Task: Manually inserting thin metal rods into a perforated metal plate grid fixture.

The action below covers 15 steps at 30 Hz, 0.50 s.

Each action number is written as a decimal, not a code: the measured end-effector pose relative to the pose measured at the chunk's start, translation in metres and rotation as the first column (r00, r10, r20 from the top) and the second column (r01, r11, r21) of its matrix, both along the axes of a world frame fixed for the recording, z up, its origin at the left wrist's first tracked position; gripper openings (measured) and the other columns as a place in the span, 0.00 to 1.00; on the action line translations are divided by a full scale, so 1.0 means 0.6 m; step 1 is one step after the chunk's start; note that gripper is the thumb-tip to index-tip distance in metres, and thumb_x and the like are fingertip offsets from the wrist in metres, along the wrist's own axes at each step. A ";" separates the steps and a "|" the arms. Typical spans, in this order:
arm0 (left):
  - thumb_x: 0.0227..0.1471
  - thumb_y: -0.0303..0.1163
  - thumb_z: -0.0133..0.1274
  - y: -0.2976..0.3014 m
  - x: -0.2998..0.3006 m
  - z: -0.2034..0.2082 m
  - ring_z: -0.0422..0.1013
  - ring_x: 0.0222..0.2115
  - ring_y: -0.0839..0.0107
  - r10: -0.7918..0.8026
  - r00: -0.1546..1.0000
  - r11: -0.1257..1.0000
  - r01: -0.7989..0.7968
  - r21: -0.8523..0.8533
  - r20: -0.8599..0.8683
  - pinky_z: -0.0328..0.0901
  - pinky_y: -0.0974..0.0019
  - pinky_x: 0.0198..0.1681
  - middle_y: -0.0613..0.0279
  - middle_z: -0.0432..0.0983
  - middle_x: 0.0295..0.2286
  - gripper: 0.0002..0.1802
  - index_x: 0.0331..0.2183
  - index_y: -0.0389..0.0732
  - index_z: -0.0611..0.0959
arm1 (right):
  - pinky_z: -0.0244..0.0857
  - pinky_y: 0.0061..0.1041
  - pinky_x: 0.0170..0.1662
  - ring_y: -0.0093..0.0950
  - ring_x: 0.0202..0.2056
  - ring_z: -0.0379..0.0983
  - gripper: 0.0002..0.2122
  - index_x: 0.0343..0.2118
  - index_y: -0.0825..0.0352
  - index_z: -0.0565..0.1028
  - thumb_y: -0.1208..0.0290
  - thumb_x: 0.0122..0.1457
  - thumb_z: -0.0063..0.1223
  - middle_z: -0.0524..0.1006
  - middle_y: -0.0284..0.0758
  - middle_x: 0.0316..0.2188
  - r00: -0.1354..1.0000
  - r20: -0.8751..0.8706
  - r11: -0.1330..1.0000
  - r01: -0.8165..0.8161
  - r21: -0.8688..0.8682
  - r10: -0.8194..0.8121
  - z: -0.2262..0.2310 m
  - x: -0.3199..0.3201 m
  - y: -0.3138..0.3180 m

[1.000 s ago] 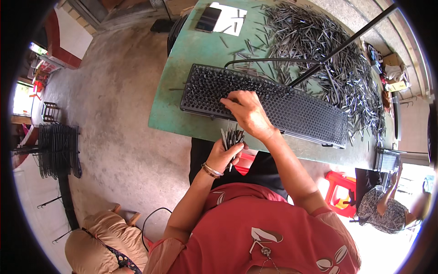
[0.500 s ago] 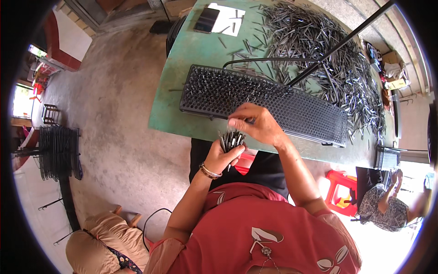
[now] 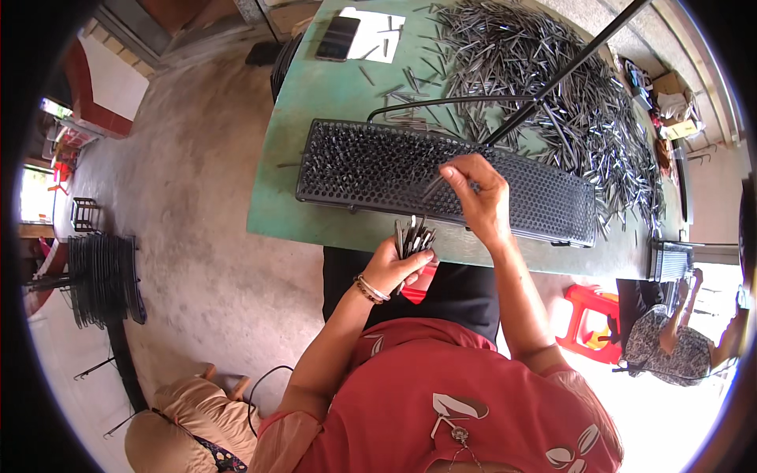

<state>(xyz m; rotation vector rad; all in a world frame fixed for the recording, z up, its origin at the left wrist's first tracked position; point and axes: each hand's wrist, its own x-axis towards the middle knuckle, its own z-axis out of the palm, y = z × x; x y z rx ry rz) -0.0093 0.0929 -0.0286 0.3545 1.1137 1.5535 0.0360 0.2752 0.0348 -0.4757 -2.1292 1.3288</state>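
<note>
My left hand (image 3: pixel 389 268) is closed around a bunch of thin dark metal rods (image 3: pixel 413 238), their ends sticking up just in front of the table's near edge. Over the long black rack (image 3: pixel 536 197), my right hand (image 3: pixel 485 203) pinches a single slim metal rod (image 3: pixel 433 187), tilted and a little blurred. The rack is a tray full of round holes. Many holes in its left part hold upright rods, while the holes at its right end show no rods.
A large heap of loose rods (image 3: pixel 544 63) covers the back right of the green table (image 3: pixel 276 189). A black bar (image 3: pixel 576 67) slants over it. A phone (image 3: pixel 339 38) lies on white paper at the far left. To the right are a red stool (image 3: pixel 579 323) and another person (image 3: pixel 666 343).
My right hand has moved right and forward, from above the bunch to over the rack, now with a rod showing in its fingers. My left hand still grips the bunch.
</note>
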 end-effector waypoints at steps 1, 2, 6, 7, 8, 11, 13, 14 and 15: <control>0.53 0.29 0.54 0.003 -0.001 -0.003 0.60 0.13 0.86 -0.009 0.999 1.000 0.009 0.004 0.031 0.55 0.79 0.14 0.67 0.72 0.20 0.06 0.29 0.37 0.77 | 0.65 0.23 0.36 0.26 0.31 0.72 0.06 0.31 0.70 0.78 0.72 0.54 0.57 0.75 0.34 0.29 1.000 -0.024 0.987 0.007 0.162 -0.003 0.002 -0.006 0.007; 0.53 0.29 0.54 0.006 0.000 -0.001 0.60 0.13 0.86 -0.012 0.999 1.000 0.012 0.003 0.031 0.55 0.79 0.14 0.67 0.72 0.20 0.06 0.29 0.37 0.77 | 0.65 0.22 0.37 0.26 0.32 0.72 0.05 0.31 0.69 0.78 0.74 0.53 0.57 0.76 0.35 0.30 0.999 -0.047 0.947 0.018 0.321 -0.003 0.003 -0.011 0.014; 0.52 0.29 0.54 0.006 0.004 -0.002 0.60 0.13 0.86 -0.003 1.000 1.000 0.003 -0.005 -0.001 0.55 0.79 0.14 0.68 0.71 0.19 0.06 0.29 0.37 0.76 | 0.65 0.27 0.40 0.32 0.34 0.72 0.06 0.32 0.68 0.78 0.74 0.51 0.57 0.76 0.34 0.32 0.996 0.000 0.830 -0.074 0.553 0.089 -0.008 -0.022 0.031; 0.52 0.29 0.54 0.004 0.005 -0.005 0.60 0.13 0.86 -0.016 1.000 1.000 0.016 0.008 -0.008 0.55 0.79 0.14 0.68 0.71 0.19 0.06 0.29 0.37 0.76 | 0.64 0.28 0.41 0.33 0.35 0.72 0.06 0.32 0.67 0.78 0.73 0.51 0.58 0.76 0.34 0.32 0.993 0.026 0.833 -0.114 0.542 0.118 -0.007 -0.023 0.030; 0.52 0.29 0.54 0.004 0.006 -0.004 0.60 0.13 0.86 -0.016 1.000 1.000 0.016 0.008 -0.008 0.55 0.79 0.14 0.68 0.71 0.19 0.06 0.29 0.37 0.76 | 0.64 0.28 0.41 0.33 0.35 0.72 0.06 0.32 0.67 0.78 0.73 0.51 0.58 0.76 0.34 0.32 0.993 0.027 0.833 -0.114 0.541 0.118 -0.007 -0.023 0.031; 0.52 0.29 0.54 0.002 0.010 -0.003 0.60 0.13 0.86 0.005 1.000 1.000 -0.005 -0.011 0.001 0.55 0.79 0.13 0.68 0.71 0.19 0.06 0.29 0.37 0.76 | 0.64 0.27 0.41 0.32 0.35 0.72 0.06 0.32 0.67 0.78 0.73 0.51 0.58 0.77 0.35 0.32 0.987 0.047 0.877 -0.159 0.454 0.154 -0.010 -0.023 0.034; 0.53 0.30 0.54 0.000 0.011 -0.010 0.60 0.13 0.86 0.000 1.000 1.000 0.000 -0.001 0.022 0.55 0.79 0.13 0.68 0.71 0.20 0.06 0.30 0.37 0.76 | 0.64 0.27 0.41 0.32 0.36 0.73 0.06 0.32 0.67 0.78 0.73 0.51 0.58 0.78 0.35 0.32 0.988 0.032 0.912 -0.150 0.381 0.149 -0.016 -0.023 0.034; 0.53 0.30 0.54 0.000 0.012 -0.009 0.60 0.13 0.86 0.000 1.000 1.000 0.000 -0.001 0.023 0.55 0.79 0.13 0.68 0.71 0.20 0.06 0.30 0.37 0.76 | 0.64 0.27 0.41 0.32 0.36 0.73 0.06 0.32 0.67 0.78 0.73 0.51 0.58 0.78 0.35 0.32 0.988 0.033 0.913 -0.150 0.380 0.149 -0.016 -0.024 0.036; 0.53 0.30 0.54 0.001 0.014 -0.007 0.60 0.13 0.86 0.016 0.999 1.000 -0.015 -0.009 0.031 0.55 0.79 0.13 0.68 0.71 0.20 0.06 0.30 0.37 0.75 | 0.64 0.27 0.42 0.32 0.37 0.73 0.06 0.32 0.67 0.78 0.73 0.51 0.58 0.78 0.36 0.32 0.988 0.020 0.898 -0.150 0.414 0.156 -0.017 -0.026 0.038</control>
